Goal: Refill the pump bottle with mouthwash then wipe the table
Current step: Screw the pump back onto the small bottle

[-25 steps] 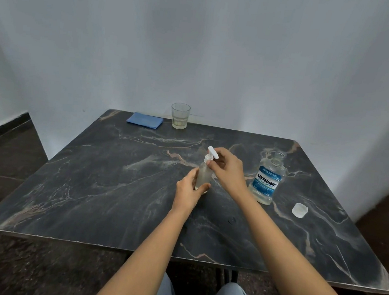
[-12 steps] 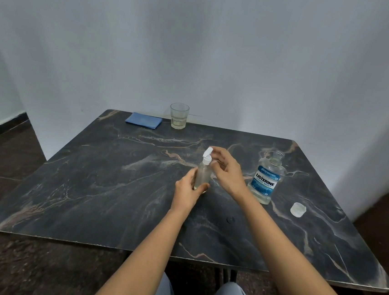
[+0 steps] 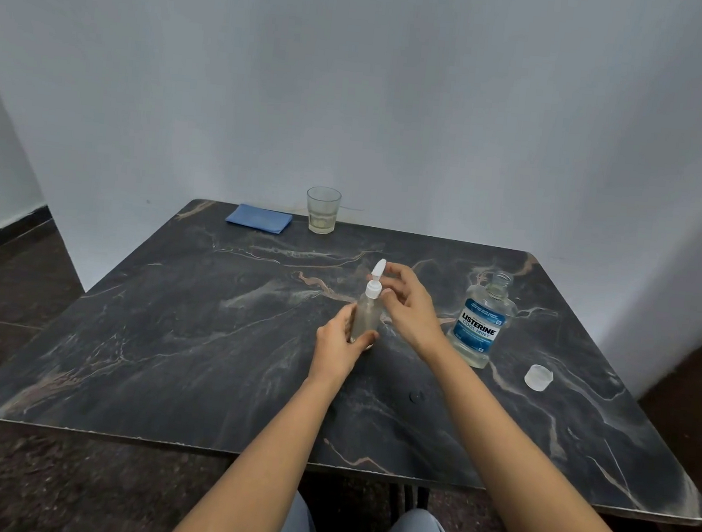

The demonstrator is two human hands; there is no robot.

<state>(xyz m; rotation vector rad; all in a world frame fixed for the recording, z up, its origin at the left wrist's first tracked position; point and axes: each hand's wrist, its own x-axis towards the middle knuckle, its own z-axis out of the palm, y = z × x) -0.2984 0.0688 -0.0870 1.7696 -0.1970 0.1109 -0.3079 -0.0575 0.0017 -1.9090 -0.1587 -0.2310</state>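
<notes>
both hands (image 3: 340, 342) (image 3: 409, 310) on pump bottle (image 3: 366, 316)

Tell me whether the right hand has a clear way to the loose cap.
Probably yes. The cap lies alone on bare table, nearer the person than the mouthwash bottle, so nothing blocks it; the right hand must first release the pump top.

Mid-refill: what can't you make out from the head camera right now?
Head view:
Fill level of the small clear plastic pump bottle: left hand wraps its lower part.
Whether its white pump top is screwed tight: right hand covers one side.
Small print on the clear blue-labelled mouthwash bottle: too small.
</notes>
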